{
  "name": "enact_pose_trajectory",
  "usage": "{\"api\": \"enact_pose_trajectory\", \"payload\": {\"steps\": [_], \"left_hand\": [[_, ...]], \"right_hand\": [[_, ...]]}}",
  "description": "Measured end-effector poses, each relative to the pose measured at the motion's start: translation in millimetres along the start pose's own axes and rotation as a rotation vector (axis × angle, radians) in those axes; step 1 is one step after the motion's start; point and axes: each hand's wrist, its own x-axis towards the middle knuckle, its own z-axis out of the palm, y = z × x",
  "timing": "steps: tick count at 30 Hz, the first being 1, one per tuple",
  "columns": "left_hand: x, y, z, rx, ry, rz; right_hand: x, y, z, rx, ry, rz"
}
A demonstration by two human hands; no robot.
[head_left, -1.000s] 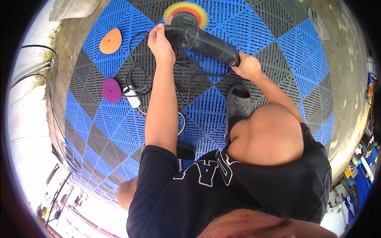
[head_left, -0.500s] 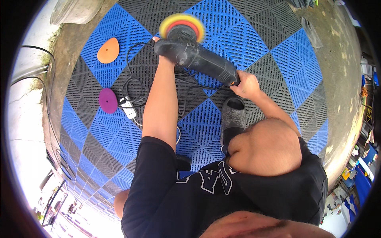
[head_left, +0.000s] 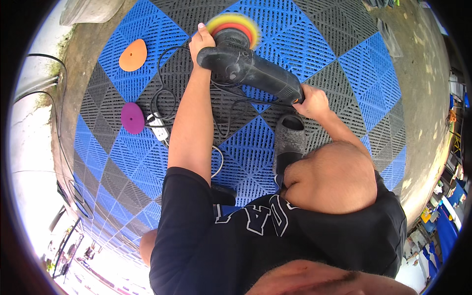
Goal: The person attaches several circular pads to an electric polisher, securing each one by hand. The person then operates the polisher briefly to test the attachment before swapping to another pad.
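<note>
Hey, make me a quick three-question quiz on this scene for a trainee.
1. True or false: the right hand grips the black electric polisher at the end away from its yellow-and-red pad.
2. What colour is the round disc beside the white power strip?
3. Which hand is nearer the pad? A) left hand B) right hand

Key: 1. True. 2. Purple. 3. A.
</note>
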Motion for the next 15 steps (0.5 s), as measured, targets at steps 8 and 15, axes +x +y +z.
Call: {"api": "enact_pose_trajectory", "payload": {"steps": [8,15], "left_hand": [[-4.0,-5.9,-8.1,0.018,-0.012,0.092],[-5.6,-4.0,-11.4,0.074,-0.003,0.251]], "right_hand": [[0.9,-2.9,-3.6,-0.021,-0.024,0.014],[2.4,-5.9,-8.8,-0.047,-0.055,0.046]]}}
